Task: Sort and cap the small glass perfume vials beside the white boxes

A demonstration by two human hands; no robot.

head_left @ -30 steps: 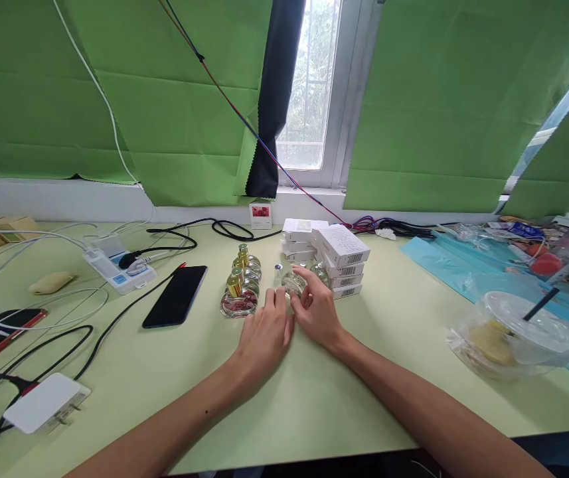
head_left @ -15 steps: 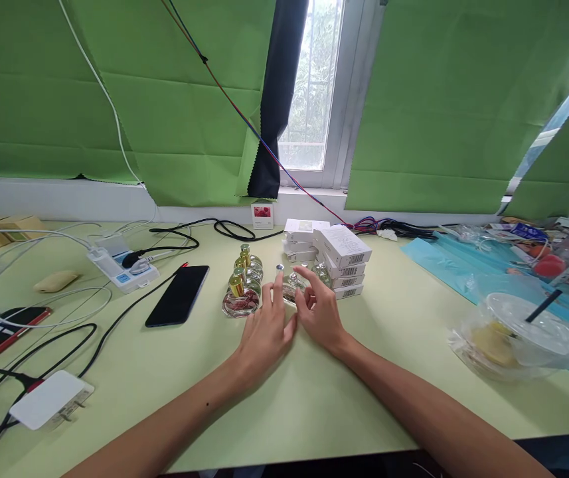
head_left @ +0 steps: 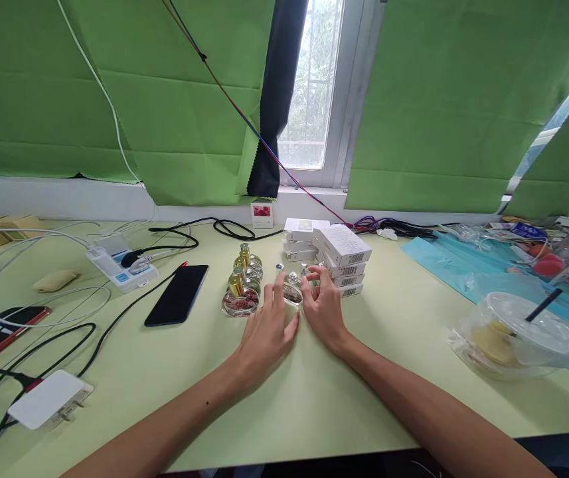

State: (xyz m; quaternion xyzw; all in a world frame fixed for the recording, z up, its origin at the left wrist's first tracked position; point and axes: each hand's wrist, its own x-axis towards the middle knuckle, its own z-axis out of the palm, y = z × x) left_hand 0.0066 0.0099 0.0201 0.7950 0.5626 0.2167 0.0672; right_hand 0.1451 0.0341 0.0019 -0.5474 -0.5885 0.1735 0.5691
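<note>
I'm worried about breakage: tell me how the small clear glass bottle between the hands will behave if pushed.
The small clear glass bottle looks squat and rounded, so it probably slides rather than tips. Being glass, it is likely fragile and slippery. The left hand and right hand flank it closely.

A single head-worn view looks forward and slightly down from the near edge of the pale green table [head_left: 314,405], close above the two forearms. It faces the far wall of green fabric sheets [head_left: 438,99] and a narrow white-framed window [head_left: 314,86].
</note>
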